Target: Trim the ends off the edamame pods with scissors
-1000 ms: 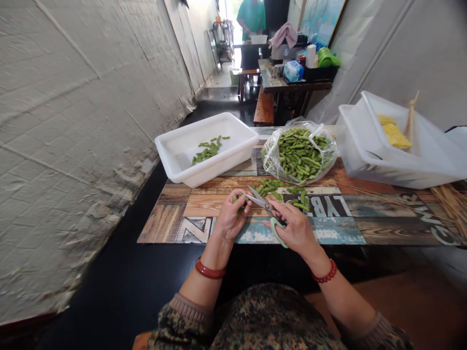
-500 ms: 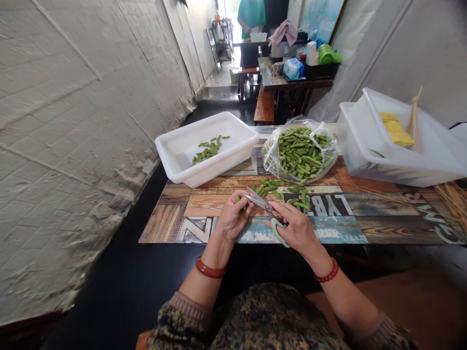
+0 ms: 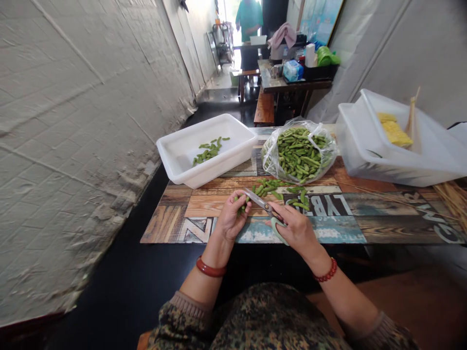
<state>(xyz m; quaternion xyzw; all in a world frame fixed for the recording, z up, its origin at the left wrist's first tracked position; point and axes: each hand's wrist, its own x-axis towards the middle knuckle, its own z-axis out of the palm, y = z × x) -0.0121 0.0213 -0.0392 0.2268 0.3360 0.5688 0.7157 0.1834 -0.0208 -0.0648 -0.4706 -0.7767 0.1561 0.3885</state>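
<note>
Our left hand [image 3: 232,215] is closed around a few green pods [image 3: 241,208], its thumb and fingertips pinching them above the near part of the table [image 3: 207,206]. Our right hand [image 3: 296,226] grips the scissors [image 3: 260,201] by their pale green handles, and the blades, lying nearly together, point to the left and reach the pods at our left fingertips. Whether the blades touch a pod is too small for us to tell.

Just beyond the scissors, a loose heap of pods [image 3: 269,185] lies on the boards, some of it near the painted letters. Behind that heap we have a clear plastic bag [image 3: 269,158], its mouth open, full of more pods [image 3: 299,154]. To the left of the bag stands a white tub [image 3: 219,172], with a small scatter of pods [image 3: 207,154] on its floor.

On the right, two pale tubs [image 3: 359,163] sit one inside the other, tilted, and the upper one holds a yellow packet [image 3: 396,132]. Dry stalks [image 3: 450,201] lie beside them at the table's right end. We wear a red bangle [image 3: 210,269] on the left wrist and a red beaded bracelet [image 3: 326,272] on the right. Far back, a person in a green top [image 3: 250,20] stands behind another table.
</note>
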